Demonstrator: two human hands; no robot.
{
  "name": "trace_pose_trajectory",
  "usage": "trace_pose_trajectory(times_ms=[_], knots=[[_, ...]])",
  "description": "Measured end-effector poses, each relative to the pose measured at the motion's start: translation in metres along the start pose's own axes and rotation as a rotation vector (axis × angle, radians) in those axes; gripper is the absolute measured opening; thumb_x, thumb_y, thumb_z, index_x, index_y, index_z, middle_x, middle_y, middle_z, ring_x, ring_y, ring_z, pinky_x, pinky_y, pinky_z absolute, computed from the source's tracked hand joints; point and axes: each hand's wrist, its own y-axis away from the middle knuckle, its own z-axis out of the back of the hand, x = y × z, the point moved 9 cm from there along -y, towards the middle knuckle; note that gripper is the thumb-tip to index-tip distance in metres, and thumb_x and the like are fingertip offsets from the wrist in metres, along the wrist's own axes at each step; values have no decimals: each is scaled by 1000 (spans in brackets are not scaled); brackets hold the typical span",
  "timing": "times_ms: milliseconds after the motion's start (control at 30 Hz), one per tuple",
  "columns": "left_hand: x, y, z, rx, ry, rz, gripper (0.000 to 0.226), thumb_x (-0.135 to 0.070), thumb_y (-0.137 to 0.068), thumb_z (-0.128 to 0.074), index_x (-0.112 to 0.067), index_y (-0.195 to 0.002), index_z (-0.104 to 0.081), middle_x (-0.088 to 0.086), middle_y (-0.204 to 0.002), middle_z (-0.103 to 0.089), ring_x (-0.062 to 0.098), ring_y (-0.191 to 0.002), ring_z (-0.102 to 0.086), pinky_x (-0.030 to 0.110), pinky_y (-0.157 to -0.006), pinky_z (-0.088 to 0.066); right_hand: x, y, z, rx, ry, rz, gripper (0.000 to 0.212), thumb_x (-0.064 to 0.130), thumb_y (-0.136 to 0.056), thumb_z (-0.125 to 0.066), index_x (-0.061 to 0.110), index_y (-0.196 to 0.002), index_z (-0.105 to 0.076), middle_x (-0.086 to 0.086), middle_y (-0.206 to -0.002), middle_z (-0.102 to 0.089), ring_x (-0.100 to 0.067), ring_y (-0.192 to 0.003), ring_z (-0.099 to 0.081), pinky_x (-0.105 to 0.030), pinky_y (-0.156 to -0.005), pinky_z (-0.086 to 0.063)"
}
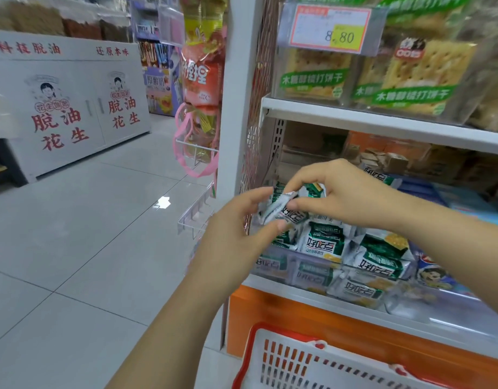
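Note:
Several small green-and-white snack packets (pixel 325 242) lie piled in a clear-fronted bin (pixel 312 272) on the lower shelf. Above that pile, one crumpled packet (pixel 284 207) sits between both hands. My right hand (pixel 343 192) pinches its upper part from the right with thumb and fingers. My left hand (pixel 236 234) holds its left end, thumb under it and fingers curled round its edge. Part of this packet is hidden behind my fingers.
A white-and-red shopping basket (pixel 312 360) sits low in front of the orange shelf base (pixel 298 313). Cracker packs (pixel 410 71) and a price tag (pixel 330 28) fill the upper shelf. Hanging snack bags (pixel 201 77) line the shelf end. Tiled floor (pixel 87 234) stretches left to a white display stand (pixel 73 108).

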Motion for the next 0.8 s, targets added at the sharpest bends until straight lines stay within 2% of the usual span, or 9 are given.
trace_pose_trajectory(times_ms=[67,167,300,400,467,567,667,800], knots=[[-5,3,-6,46,-8,-15,34,-26,-85,-69,-50,-107,-58,-32,-98,-64,-12,-98,-58,10,-86,-46,9,13,2,-17,-78,-37,8,26,-84,-68,26,-92,-72,14,-90,-70,11,-77,-58,-5,-67,-40],[-3,7,-9,83,94,34,25,-16,-89,-65,-37,-102,-65,-15,-97,-73,1,-92,-67,25,-86,-55,8,31,6,-93,-242,-116,12,25,-81,-71,27,-93,-71,12,-86,-71,4,-81,-63,-8,-71,-46],[3,10,-8,90,279,91,20,-14,-90,-61,-19,-108,-69,-6,-97,-74,11,-92,-69,20,-77,-56,-14,61,3,-201,-524,-285,40,38,-58,-74,29,-96,-66,8,-96,-70,-2,-82,-65,-16,-78,-53],[5,11,-12,97,336,115,18,-17,-92,-59,-21,-107,-67,-5,-97,-74,14,-94,-69,27,-80,-56,-17,79,-5,-258,-604,-345,40,39,-51,-75,27,-89,-67,6,-88,-70,-4,-79,-67,-18,-74,-54],[6,11,-16,88,430,134,16,-14,-92,-58,-18,-105,-67,-1,-96,-75,18,-95,-70,32,-85,-55,-14,86,-5,-326,-647,-353,37,37,-51,-75,25,-85,-67,8,-83,-71,-5,-78,-68,-20,-72,-56],[4,11,-22,70,606,152,15,-10,-90,-56,-14,-102,-64,4,-95,-75,19,-93,-70,29,-83,-56,-11,93,-2,-431,-721,-365,34,31,-53,-76,23,-85,-65,8,-81,-72,-5,-78,-69,-18,-71,-55],[3,12,-27,62,783,180,14,-7,-86,-56,-10,-98,-62,5,-92,-74,17,-90,-70,24,-79,-56,-12,98,-1,-519,-763,-375,23,15,-65,-79,22,-80,-64,2,-81,-73,-8,-78,-70,-17,-71,-55],[9,11,-29,46,870,226,18,-8,-80,-58,-8,-98,-61,7,-94,-74,18,-92,-70,26,-81,-57,-14,101,3,-578,-700,-373,14,10,-78,-73,20,-73,-64,4,-76,-71,-8,-74,-67,-12,-69,-51]])
